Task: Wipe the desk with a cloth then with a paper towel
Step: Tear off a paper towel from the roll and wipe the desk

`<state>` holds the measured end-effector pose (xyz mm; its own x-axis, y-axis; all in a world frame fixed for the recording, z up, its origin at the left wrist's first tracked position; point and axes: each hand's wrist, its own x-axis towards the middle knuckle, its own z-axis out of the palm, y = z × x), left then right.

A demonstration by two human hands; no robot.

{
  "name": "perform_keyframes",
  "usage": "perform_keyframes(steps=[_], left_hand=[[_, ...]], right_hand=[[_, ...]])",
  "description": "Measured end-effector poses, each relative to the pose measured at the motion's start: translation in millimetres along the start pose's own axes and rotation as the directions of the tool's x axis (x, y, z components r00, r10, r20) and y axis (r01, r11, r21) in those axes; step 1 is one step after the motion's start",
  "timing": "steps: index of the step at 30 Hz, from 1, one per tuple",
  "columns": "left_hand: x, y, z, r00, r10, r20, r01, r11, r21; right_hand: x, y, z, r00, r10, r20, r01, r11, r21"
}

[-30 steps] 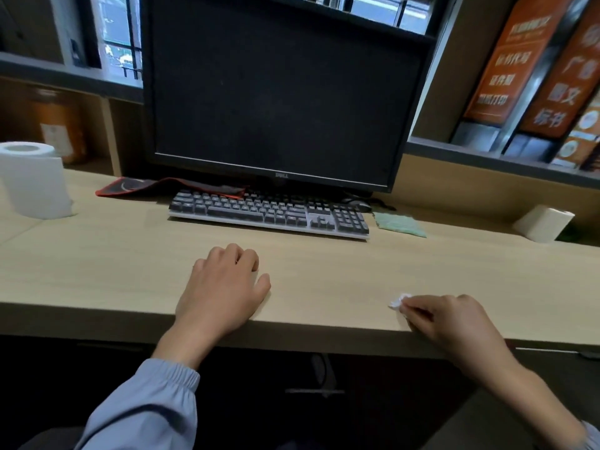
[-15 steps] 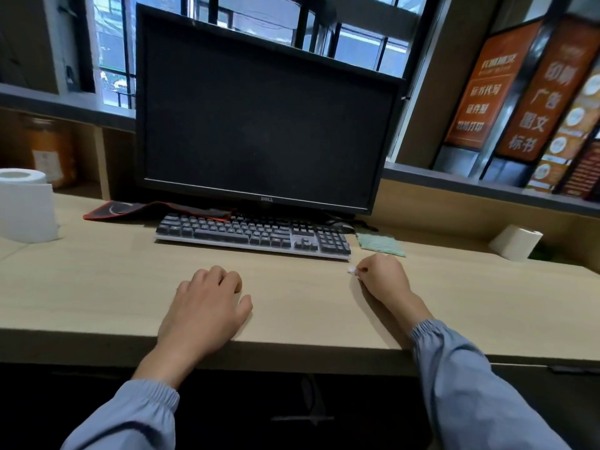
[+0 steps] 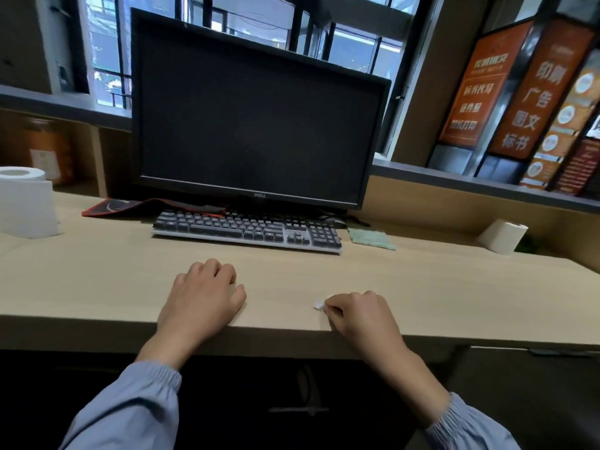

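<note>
Paper towel (image 3: 319, 305), wadded small, was pinched in the fingertips of my right hand (image 3: 360, 315) against the desk (image 3: 97, 271) near its front edge, evidently for wiping, while my left hand (image 3: 203, 295) rested loosely curled as a brace and the green cloth (image 3: 371, 239) lay beside the keyboard (image 3: 246, 227).

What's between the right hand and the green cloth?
Only bare desk: the head view shows nothing lying between the right hand and the green cloth.
</note>
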<state>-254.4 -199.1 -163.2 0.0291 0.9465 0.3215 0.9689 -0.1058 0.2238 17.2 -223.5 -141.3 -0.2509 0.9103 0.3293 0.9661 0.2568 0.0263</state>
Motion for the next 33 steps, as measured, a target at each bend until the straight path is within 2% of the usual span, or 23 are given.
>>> perform_keyframes(steps=[3,5,7,9,12,15,18,23,30,33], left_hand=[[-1.6,0.1,0.2,1.000,0.007,-0.014,-0.007,1.000,-0.025],[-2.2,-1.2,0.2,1.000,0.008,-0.022,-0.009,0.999,-0.051],[-3.5,-5.0,1.6,0.998,0.006,-0.059,-0.013,0.992,-0.129],[-10.7,-10.6,0.5,0.990,0.027,-0.137,-0.067,0.953,-0.295],[-32.2,-8.7,-7.9,0.970,0.016,-0.243,-0.163,0.783,-0.600],[-61.0,-7.7,-16.5,0.993,-0.035,-0.114,-0.075,0.559,-0.825],[-81.2,-13.2,-19.4,0.994,-0.111,0.001,0.043,0.372,-0.927],[-112.9,-35.6,-31.7,0.958,-0.253,0.135,0.183,0.178,-0.967],[-162.2,-88.5,-41.9,0.913,-0.400,0.081,0.171,0.195,-0.966],[-180.0,-113.4,-38.8,0.880,-0.469,0.070,0.159,0.154,-0.975]], right_hand=[[-16.4,-18.9,-3.5,0.994,-0.095,-0.045,0.099,0.991,0.095],[-26.5,-32.1,-9.3,0.984,-0.167,-0.062,0.178,0.948,0.263],[-32.9,-45.2,-17.0,0.983,-0.174,-0.062,0.183,0.874,0.450],[-33.2,-56.6,-21.3,0.993,-0.110,-0.042,0.111,0.747,0.655],[-31.7,-67.0,-26.3,0.999,-0.002,0.044,-0.038,0.437,0.899],[-30.0,-86.4,-23.1,0.995,0.000,0.103,-0.101,0.215,0.971],[-26.6,-111.5,-14.2,0.992,-0.022,0.126,-0.125,0.064,0.990],[-20.9,-155.4,-2.2,0.993,-0.071,0.093,-0.093,0.004,0.996],[-20.1,-228.7,36.4,0.979,-0.204,0.033,-0.048,-0.073,0.996],[-21.5,-259.1,53.6,0.968,-0.252,0.007,-0.019,-0.044,0.999]])
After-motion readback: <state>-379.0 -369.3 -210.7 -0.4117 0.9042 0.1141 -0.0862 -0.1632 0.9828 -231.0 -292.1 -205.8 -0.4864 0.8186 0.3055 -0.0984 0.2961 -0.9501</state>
